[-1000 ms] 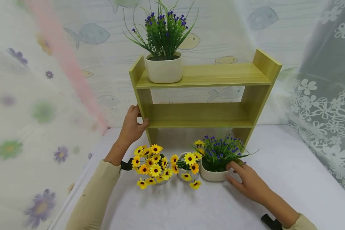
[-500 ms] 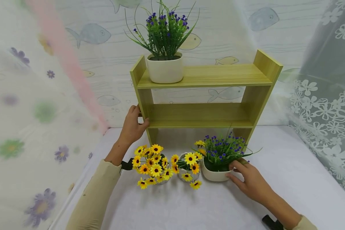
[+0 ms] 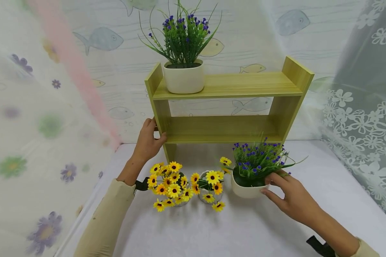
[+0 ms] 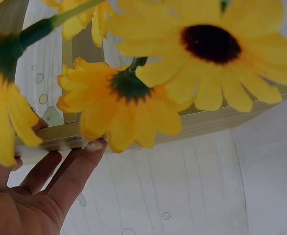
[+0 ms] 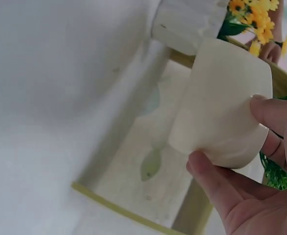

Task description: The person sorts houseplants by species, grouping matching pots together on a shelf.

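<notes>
My right hand [image 3: 291, 198] grips the right side of a cream pot of purple flowers [image 3: 249, 191], which hangs a little above the table in front of the shelf. In the right wrist view the thumb and fingertips of that hand [image 5: 251, 196] pinch the rim and side of the smooth pot [image 5: 224, 103]. My left hand [image 3: 148, 141] holds the left side panel of a light wooden shelf [image 3: 225, 130]. Its thumb is at the front edge and its fingers lie behind; the left wrist view shows fingertips against the panel [image 4: 55, 139].
A second cream pot [image 3: 184, 80] with purple flowers stands on the shelf's top board at left. Two pots of yellow daisy-like flowers, one at left [image 3: 173, 189] and a smaller one [image 3: 209, 182], stand on the white table [image 3: 193, 235] before the shelf. A patterned curtain [image 3: 251, 35] hangs behind.
My right hand has moved the held flower pot to the right and slightly upward, away from the smaller yellow-flower pot. My left hand stays on the shelf panel.
</notes>
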A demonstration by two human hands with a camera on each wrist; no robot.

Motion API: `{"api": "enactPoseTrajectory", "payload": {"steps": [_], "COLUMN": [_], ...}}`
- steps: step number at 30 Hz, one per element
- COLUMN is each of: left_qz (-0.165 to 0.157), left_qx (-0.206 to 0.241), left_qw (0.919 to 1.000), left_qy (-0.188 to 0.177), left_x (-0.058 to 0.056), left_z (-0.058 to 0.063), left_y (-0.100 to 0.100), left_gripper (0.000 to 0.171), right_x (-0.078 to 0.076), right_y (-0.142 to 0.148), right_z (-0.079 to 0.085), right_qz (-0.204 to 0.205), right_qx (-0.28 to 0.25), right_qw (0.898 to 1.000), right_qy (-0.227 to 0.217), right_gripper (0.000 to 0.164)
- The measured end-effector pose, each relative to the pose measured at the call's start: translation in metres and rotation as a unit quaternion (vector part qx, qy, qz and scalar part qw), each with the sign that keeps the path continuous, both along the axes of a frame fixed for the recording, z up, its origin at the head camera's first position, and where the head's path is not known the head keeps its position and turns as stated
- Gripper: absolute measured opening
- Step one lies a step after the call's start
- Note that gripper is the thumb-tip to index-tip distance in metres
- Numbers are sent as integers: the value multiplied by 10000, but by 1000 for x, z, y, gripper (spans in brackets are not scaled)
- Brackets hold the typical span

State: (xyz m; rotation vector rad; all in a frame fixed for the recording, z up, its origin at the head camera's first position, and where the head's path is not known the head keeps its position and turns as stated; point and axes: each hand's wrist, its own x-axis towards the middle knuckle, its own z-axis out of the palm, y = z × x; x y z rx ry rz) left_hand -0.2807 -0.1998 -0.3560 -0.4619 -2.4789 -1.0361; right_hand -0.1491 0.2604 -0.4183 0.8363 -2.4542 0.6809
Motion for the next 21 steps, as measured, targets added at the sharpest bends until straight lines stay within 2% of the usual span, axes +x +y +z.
{"api": "enactPoseTrajectory", "payload": {"steps": [8,12,18,21], "left_qz": [-32,-9,-58,-45], "left_qx": [-103,-107,-128,-137], "left_qw": [9997,9998,9998,9998], "left_qy": [-202,-173,-155,-146], "left_x": [0,0,0,-1], "left_z": [-8,-10,-11,-12], "left_y": [-3,-3,-1,-1], "left_gripper": [67,65,65,65], "right_x": [1,0,-4,-6], "right_y": [13,17,21,21], "right_z": [37,59,99,122], "right_qz": [-9,-31,14,-26], "right_qx": [158,206,196,234], "right_qw": [9993,9987,9971,9970], "right_qy": [332,471,739,737], "right_gripper": [39,40,42,41]}}
